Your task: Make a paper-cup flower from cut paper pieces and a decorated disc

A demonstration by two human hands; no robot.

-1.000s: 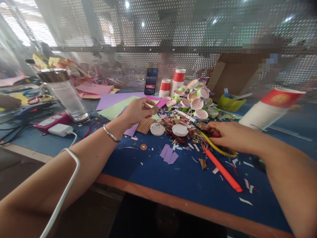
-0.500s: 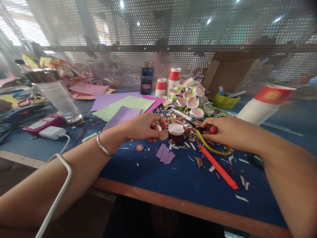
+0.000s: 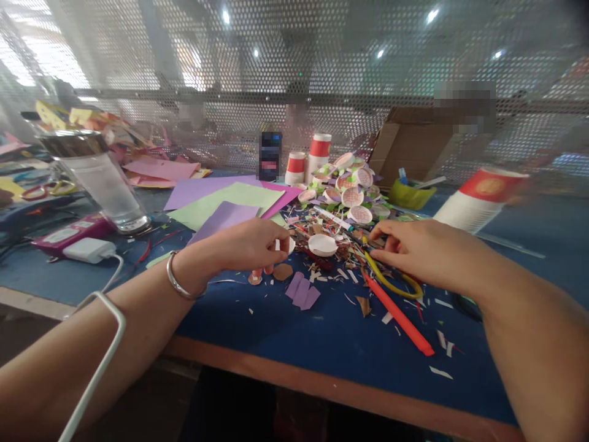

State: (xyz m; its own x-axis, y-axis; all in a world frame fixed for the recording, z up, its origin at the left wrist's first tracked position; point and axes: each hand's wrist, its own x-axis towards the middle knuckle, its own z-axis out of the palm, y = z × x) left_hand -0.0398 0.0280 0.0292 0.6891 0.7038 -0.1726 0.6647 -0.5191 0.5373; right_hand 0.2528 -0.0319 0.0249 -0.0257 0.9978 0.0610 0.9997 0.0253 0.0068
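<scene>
My left hand (image 3: 255, 248) is low over the table, fingers curled, fingertips closed at a small brown disc (image 3: 254, 279) with a white patch. Beside them a larger brown cardboard disc (image 3: 282, 272) lies flat. A shallow white paper cup base (image 3: 323, 245) sits to the right, on scraps; another white round piece is partly hidden behind my left hand. My right hand (image 3: 409, 245) is over dark scissors among the scraps, thumb and forefinger apart with nothing seen between them. A yellow loop (image 3: 396, 285) and a red-orange pen-like stick (image 3: 400, 316) lie below it.
Finished-looking paper cup pieces (image 3: 352, 196) are heaped behind the scraps, near stacked paper cups (image 3: 318, 156). A tilted cup stack (image 3: 483, 199) stands right. Coloured sheets (image 3: 230, 202), a glass tumbler (image 3: 101, 178) and a white charger (image 3: 89, 250) are left. Purple strips (image 3: 302, 291) lie in front.
The larger brown disc has left my left fingers and lies on the table. My left hand has moved left and down to the small disc. My right fingers have loosened from the scissors.
</scene>
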